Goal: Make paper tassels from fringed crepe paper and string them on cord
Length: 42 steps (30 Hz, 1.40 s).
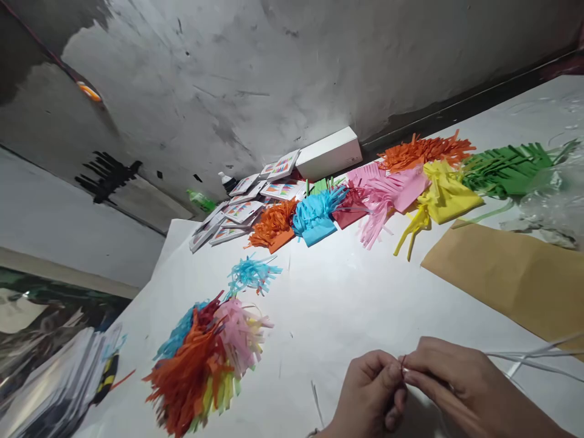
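Observation:
My left hand [371, 389] and my right hand [456, 377] meet at the lower right, fingertips pinched together over the white table [292, 340]. A thin dark reddish strand shows between the fingertips; both hands appear to grip it, and its ends are hidden. White strings [538, 359] lie behind my right wrist. At the lower left is a pile of fringed paper in orange [187, 371], pink [237, 328], blue and yellow. A small blue fringed bunch [250, 274] lies just above that pile.
Fringed paper bundles, including blue [317, 222], yellow [444, 194] and green [511, 170], line the back. Beside them are a white box [328, 152] and small printed packets [244, 212]. Brown paper [511, 274] and clear plastic [556, 194] lie right; stacked sheets [59, 383] stand left.

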Tool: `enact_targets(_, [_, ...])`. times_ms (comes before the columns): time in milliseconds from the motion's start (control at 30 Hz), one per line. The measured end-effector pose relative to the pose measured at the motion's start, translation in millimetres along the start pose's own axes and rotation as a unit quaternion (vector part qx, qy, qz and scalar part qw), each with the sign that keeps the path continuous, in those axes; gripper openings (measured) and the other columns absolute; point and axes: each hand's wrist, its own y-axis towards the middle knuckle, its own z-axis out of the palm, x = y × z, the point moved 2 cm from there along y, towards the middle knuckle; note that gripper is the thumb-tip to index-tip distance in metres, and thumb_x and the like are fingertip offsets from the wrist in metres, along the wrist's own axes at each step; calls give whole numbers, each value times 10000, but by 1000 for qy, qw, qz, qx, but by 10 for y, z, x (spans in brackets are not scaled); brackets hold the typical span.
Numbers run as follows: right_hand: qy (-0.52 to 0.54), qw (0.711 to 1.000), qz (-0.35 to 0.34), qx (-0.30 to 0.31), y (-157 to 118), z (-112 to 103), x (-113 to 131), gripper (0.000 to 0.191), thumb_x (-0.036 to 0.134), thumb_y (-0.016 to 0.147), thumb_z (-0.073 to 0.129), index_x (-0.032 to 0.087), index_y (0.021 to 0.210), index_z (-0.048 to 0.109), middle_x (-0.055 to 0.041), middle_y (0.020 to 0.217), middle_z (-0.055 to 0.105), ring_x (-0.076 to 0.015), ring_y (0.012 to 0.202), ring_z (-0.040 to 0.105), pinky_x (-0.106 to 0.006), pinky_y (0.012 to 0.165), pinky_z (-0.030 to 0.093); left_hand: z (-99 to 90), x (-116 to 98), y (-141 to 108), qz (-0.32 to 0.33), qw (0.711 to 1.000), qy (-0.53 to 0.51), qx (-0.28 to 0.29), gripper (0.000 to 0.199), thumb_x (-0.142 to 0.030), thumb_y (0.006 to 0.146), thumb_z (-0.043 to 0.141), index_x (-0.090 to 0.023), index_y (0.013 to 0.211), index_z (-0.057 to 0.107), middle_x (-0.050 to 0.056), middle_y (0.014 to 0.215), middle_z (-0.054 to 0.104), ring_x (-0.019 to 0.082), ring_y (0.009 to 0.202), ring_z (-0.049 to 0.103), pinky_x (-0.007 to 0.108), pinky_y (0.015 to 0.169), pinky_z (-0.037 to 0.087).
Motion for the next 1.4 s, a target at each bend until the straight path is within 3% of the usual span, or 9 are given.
enact_targets(167, [-20,998,-9,-63,5,-16,-8,260,334,1047,494,293,929,722,25,786,651,-119,719,663,-208,654,499,-6,85,17,-15,994,-72,79,307,-402,852,823,-151,946,672,-53,583,601,24,341,381,136,319,297])
enact_targets(333, [16,996,18,-83,-2,-118,-22,251,376,1029,534,306,929,754,21,768,659,-126,718,670,-200,649,507,2,141,62,45,977,-108,178,207,-274,938,741,-230,1109,632,-30,702,710,40,418,532,112,397,408])
enact_targets(633, [107,987,82,-82,-7,-113,162,366,487,1007,527,263,807,736,-8,745,631,-169,719,626,-254,683,483,35,34,-6,74,985,-59,144,225,-298,942,746,-204,1088,603,-26,693,719,11,400,430,106,413,366])
enact_targets(800, [246,961,129,-1,20,-100,145,415,599,950,580,233,779,673,-15,783,683,-205,793,661,-277,735,515,49,47,-32,70,987,-24,142,252,-352,931,756,-202,1010,569,-43,639,677,16,395,386,130,414,312])
enact_targets(933, [268,951,146,50,3,-93,96,350,577,924,634,236,862,680,-4,790,691,-210,805,666,-280,736,508,59,42,-54,68,991,-4,118,293,-394,915,763,-199,899,545,-47,608,644,19,401,375,148,430,306])
enact_targets(1067, [181,976,119,10,-11,-119,93,341,521,962,602,243,784,687,-1,773,653,-170,727,616,-237,654,473,74,-14,-128,90,990,88,59,287,-457,936,711,-187,895,623,-20,648,654,29,411,340,178,436,280])
enact_targets(1200, [138,984,103,-43,2,-138,159,323,489,973,573,253,789,693,4,742,628,-163,685,592,-241,627,449,90,-154,-281,235,913,321,-92,296,-448,959,664,-190,878,785,63,762,676,141,663,556,261,648,421])
enact_targets(1267, [129,984,104,-67,3,-142,191,315,470,972,564,258,780,696,3,731,620,-169,685,586,-257,631,435,85,-174,-356,262,883,364,-137,238,-420,945,682,-224,932,816,75,780,680,182,715,577,289,695,436])
enact_targets(1400, [125,983,108,-80,-14,-133,215,312,470,970,560,265,776,694,6,726,608,-168,672,563,-269,632,420,26,-115,-442,216,902,334,-167,171,-386,907,730,-256,976,818,72,781,685,193,681,535,293,684,452])
